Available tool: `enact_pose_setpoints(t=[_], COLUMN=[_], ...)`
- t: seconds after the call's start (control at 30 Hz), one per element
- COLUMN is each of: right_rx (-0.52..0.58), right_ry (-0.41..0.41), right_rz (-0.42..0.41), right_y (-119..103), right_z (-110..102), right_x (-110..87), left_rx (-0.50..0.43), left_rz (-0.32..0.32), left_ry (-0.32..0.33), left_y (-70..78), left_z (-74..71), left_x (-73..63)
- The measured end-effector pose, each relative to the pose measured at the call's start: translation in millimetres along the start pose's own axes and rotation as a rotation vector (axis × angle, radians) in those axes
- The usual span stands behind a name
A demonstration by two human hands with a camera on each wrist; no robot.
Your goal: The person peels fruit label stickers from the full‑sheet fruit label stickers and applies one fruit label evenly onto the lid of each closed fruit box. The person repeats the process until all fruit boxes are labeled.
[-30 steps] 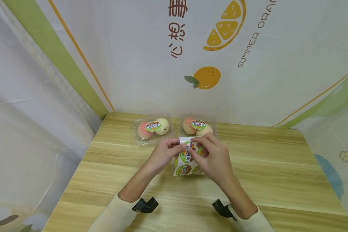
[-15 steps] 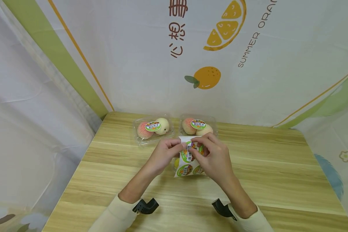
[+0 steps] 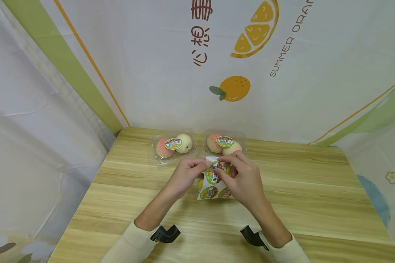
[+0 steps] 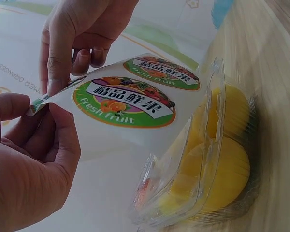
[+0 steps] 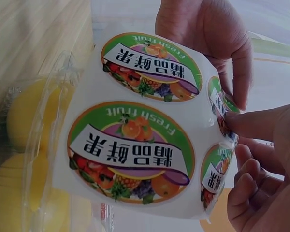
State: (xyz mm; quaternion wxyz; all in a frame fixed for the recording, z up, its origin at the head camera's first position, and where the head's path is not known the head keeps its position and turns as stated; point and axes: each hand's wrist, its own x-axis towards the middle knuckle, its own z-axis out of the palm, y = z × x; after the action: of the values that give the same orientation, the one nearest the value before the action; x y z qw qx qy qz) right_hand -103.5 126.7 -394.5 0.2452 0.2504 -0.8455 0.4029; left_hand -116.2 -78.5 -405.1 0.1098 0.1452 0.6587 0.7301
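Between both hands is a white sheet of oval fruit stickers (image 3: 214, 182), printed green with "Fresh fruit". My left hand (image 3: 185, 175) pinches its edge between thumb and forefinger, seen closely in the left wrist view. On the other side, my right hand (image 3: 245, 179) has its thumb and fingertips on a sticker at the bent edge of the sheet (image 5: 135, 130). Beneath the sheet sits a clear plastic box (image 4: 203, 169) with yellow fruits (image 4: 227, 174) inside; in the head view the sheet and hands hide most of it.
Two clear boxes stand further back on the wooden table (image 3: 299, 197): the left box (image 3: 158, 159) and the right box (image 3: 243, 142). Each contains two peach-like fruits and bears an oval sticker. A printed curtain (image 3: 164, 73) hangs behind the table.
The sticker sheet tilts and shifts slightly between the fingers, its top edge changing shape. Both hands stay in nearly the same place, and the boxes do not move.
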Motion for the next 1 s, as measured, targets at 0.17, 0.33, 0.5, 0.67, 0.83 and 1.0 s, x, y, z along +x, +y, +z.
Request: enact_pose_setpoints(t=[0.17,0.33,0.5,0.67,0.83,1.0], right_rx=[0.007,0.02,0.031,0.038,0.039,0.046], right_ry=[0.005,0.016,0.028,0.041,0.039,0.027], right_rz=[0.001,-0.026,-0.054,-0.064,-0.066,-0.075], right_y=[0.9,3.8,7.1,7.2,5.8,6.7], right_z=[0.2,1.3,2.5,2.0,0.7,0.8], right_x=[-0.5,-1.9,-2.2,-1.3,-0.5,-0.2], left_rx=[-0.018,-0.038,-0.037,-0.047,-0.048,-0.056], left_rz=[0.01,0.01,0.001,-0.012,-0.026,-0.035], left_ry=[-0.006,-0.008,-0.002,0.009,0.024,0.033], left_y=[-0.3,-1.9,-3.0,-3.3,-4.9,-4.7], left_z=[-0.1,-1.5,-2.7,-3.5,-4.8,-3.8], left_x=[0.1,1.0,1.7,1.8,2.3,3.1])
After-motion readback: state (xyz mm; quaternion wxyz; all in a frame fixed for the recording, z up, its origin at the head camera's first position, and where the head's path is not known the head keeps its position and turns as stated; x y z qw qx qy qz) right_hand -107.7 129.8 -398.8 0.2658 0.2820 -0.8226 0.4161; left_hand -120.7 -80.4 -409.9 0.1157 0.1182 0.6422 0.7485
